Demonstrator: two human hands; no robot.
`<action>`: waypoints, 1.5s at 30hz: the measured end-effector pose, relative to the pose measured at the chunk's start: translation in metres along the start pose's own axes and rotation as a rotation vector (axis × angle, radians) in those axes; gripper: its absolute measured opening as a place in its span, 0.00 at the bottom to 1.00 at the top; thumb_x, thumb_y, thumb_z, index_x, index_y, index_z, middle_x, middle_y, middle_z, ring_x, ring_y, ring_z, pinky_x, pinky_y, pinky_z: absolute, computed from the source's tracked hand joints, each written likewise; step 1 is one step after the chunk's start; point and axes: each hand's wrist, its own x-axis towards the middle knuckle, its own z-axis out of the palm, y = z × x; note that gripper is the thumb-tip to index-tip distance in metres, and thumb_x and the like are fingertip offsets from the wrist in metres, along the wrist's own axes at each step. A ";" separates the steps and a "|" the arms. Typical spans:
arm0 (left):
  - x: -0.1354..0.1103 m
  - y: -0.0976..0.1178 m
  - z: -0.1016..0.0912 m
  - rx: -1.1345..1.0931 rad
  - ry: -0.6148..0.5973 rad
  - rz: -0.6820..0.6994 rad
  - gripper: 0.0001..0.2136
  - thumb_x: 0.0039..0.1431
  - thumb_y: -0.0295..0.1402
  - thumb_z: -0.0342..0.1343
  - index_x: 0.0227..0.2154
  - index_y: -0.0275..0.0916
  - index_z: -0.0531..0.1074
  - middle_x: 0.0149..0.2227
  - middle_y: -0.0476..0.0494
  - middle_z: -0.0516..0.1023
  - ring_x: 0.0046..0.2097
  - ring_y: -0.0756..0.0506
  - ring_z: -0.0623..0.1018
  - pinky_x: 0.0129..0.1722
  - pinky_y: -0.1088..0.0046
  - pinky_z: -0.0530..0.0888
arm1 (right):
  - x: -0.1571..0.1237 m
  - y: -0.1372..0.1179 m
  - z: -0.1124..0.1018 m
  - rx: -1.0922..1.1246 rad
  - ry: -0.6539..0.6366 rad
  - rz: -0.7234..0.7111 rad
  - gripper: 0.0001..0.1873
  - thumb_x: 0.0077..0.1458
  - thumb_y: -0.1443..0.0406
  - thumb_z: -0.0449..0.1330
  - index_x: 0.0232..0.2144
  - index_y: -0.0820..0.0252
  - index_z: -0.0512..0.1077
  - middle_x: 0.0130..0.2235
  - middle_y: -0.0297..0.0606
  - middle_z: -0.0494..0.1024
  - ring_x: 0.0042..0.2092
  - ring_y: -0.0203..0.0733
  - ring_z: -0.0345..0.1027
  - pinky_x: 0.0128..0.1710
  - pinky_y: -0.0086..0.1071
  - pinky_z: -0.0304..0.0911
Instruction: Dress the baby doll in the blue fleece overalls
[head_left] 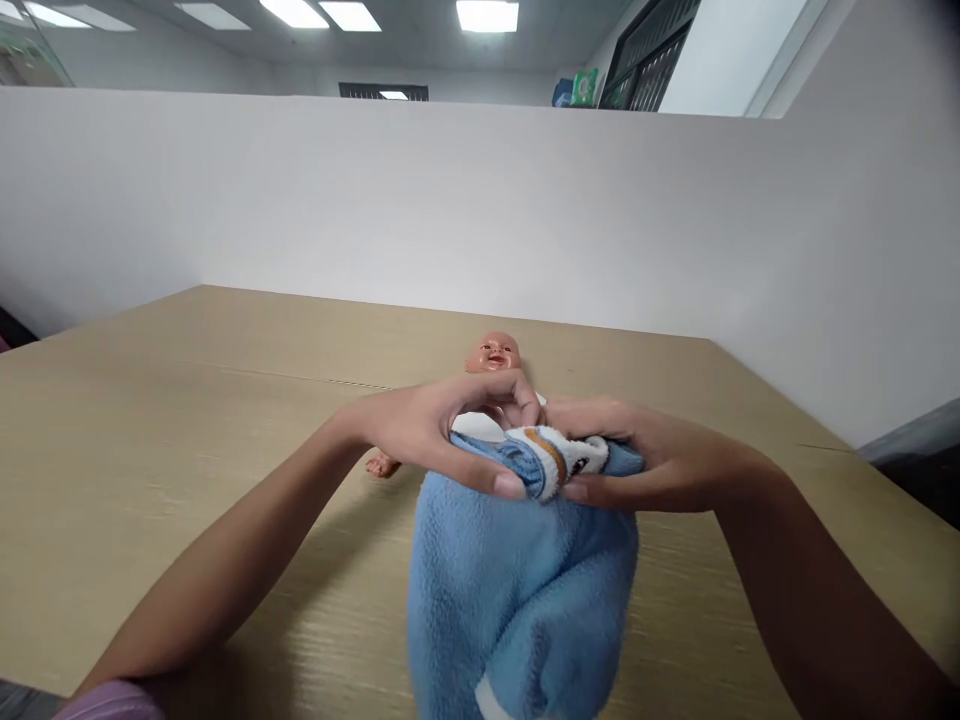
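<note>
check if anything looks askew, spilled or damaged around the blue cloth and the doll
Nothing stands out as spilled or damaged. The blue fleecy cloth is bunched along its top, but the left hand and right hand are gripping it there. The doll behind is partly hidden, so I can't check all of it.

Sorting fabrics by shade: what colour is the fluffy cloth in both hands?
Mainly light blue: the fluffy cloth shows best in the head view.

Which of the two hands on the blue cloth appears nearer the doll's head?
The left hand: it arches just below the doll's head in the picture, while the right hand pinches the blue cloth farther right.
</note>
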 end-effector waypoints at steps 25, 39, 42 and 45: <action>0.001 -0.001 -0.012 0.112 0.213 -0.017 0.14 0.64 0.45 0.69 0.36 0.41 0.75 0.34 0.47 0.78 0.37 0.46 0.80 0.36 0.73 0.76 | 0.013 -0.001 0.016 0.179 0.390 0.121 0.11 0.62 0.58 0.73 0.42 0.55 0.79 0.37 0.34 0.81 0.35 0.42 0.74 0.32 0.30 0.68; -0.012 -0.001 -0.026 0.175 0.012 -0.059 0.11 0.62 0.41 0.72 0.39 0.39 0.82 0.36 0.45 0.84 0.40 0.43 0.84 0.42 0.72 0.80 | -0.012 0.021 0.011 0.346 0.490 0.045 0.19 0.55 0.61 0.78 0.48 0.45 0.79 0.43 0.31 0.83 0.47 0.45 0.80 0.45 0.31 0.76; -0.012 -0.004 -0.024 0.101 0.074 0.024 0.10 0.68 0.40 0.67 0.46 0.40 0.82 0.39 0.43 0.86 0.47 0.42 0.85 0.49 0.69 0.81 | -0.017 0.030 0.001 0.146 0.252 0.163 0.32 0.53 0.58 0.79 0.60 0.47 0.79 0.53 0.37 0.85 0.55 0.53 0.80 0.53 0.37 0.78; -0.013 -0.007 -0.026 0.125 0.103 0.019 0.13 0.70 0.40 0.65 0.52 0.41 0.80 0.45 0.42 0.86 0.51 0.41 0.84 0.50 0.69 0.82 | -0.022 0.037 -0.004 0.076 0.106 0.167 0.35 0.49 0.57 0.80 0.59 0.50 0.81 0.52 0.38 0.86 0.55 0.57 0.81 0.52 0.38 0.79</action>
